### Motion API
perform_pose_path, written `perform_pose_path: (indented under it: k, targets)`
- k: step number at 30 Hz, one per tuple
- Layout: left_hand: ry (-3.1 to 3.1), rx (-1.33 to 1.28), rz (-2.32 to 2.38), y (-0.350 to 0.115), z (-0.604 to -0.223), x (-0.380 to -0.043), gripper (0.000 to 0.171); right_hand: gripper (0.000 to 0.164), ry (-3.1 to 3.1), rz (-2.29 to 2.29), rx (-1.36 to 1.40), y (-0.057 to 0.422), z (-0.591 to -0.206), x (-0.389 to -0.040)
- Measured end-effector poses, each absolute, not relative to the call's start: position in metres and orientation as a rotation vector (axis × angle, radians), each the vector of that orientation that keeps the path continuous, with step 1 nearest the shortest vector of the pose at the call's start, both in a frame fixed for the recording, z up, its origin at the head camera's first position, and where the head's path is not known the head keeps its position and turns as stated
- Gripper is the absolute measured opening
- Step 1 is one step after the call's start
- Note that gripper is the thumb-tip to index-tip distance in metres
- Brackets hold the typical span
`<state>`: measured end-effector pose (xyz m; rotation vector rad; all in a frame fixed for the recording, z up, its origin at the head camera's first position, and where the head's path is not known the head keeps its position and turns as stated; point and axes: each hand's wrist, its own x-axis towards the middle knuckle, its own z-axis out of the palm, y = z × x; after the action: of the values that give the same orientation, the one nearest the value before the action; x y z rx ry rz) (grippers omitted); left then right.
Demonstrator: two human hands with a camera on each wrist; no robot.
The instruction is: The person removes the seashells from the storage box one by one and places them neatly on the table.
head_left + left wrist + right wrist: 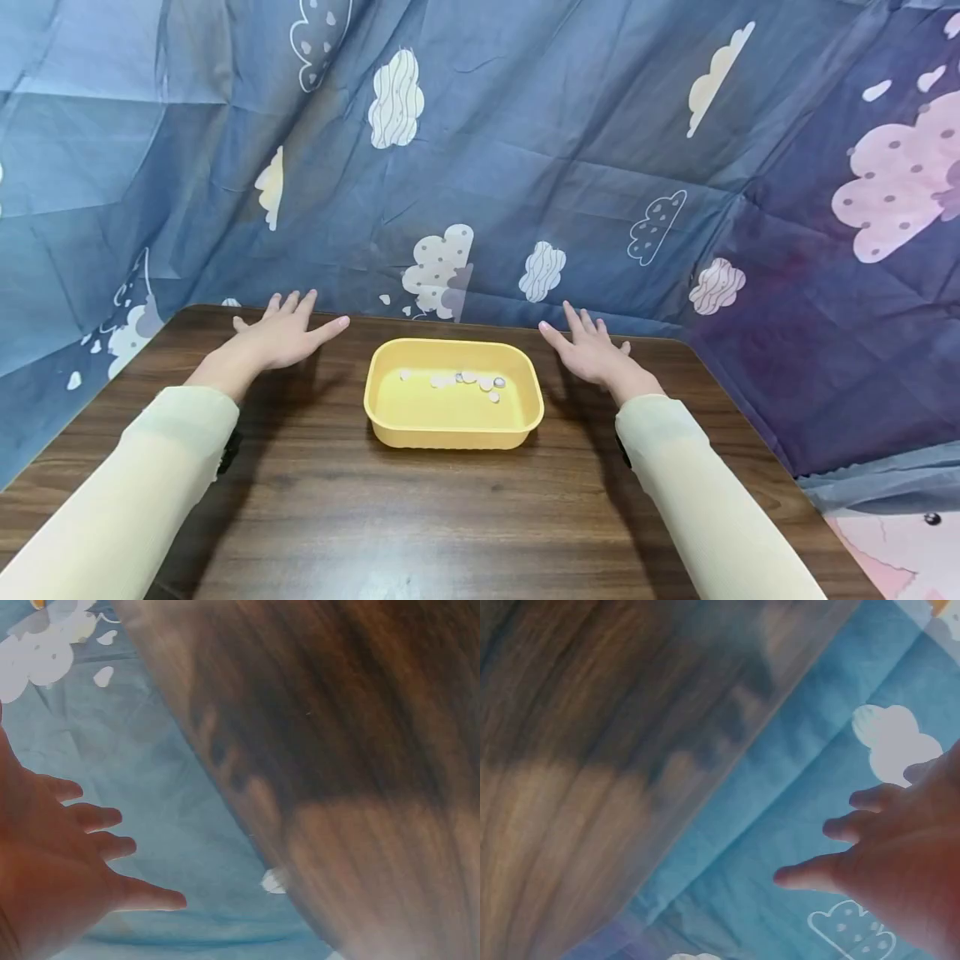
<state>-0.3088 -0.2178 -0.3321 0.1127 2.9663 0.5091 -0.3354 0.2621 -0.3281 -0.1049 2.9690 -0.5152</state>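
Observation:
A yellow rectangular tub (453, 439) stands on the dark wooden table, with several small whitish and silvery round pieces (486, 384) scattered on its floor. To the left of the tub, my left hand (279, 335) is held out over the table with fingers spread and nothing in it. My right hand (595, 352) mirrors it on the tub's other side, its fingers likewise spread and holding nothing. In the left wrist view the left hand (67, 862) has straight fingers against the blue cloth. The right wrist view shows the right hand (889, 847) the same way.
The brown wood-grain table (450, 517) runs back to a blue cloth (495, 167) printed with clouds, hanging behind its far edge. Darker purple cloth (787, 367) hangs on the right. Pale sleeves (112, 500) cover both forearms.

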Motion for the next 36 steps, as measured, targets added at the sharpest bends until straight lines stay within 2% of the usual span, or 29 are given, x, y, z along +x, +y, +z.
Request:
perform_pose_path:
  k: [12,20,26,36]
  targets:
    - [2.953,0.228,0.501,-0.200,-0.311,-0.284,0.119,0.100,2.942,-0.480,-0.267,0.248,-0.308,-0.306]
    - [2.979,0.347,0.479,-0.175,-0.316,-0.262,0.114,0.100,2.930,-0.464,-0.353,0.235,-0.315,-0.281]
    - [2.896,0.397,0.521,-0.161,-0.325,-0.248,0.118,0.110,2.843,-0.542,-0.481,0.225,-0.324,-0.266]
    - [2.723,0.413,0.645,-0.139,-0.342,-0.238,0.135,0.132,2.764,-0.606,-0.464,0.221,-0.345,-0.254]
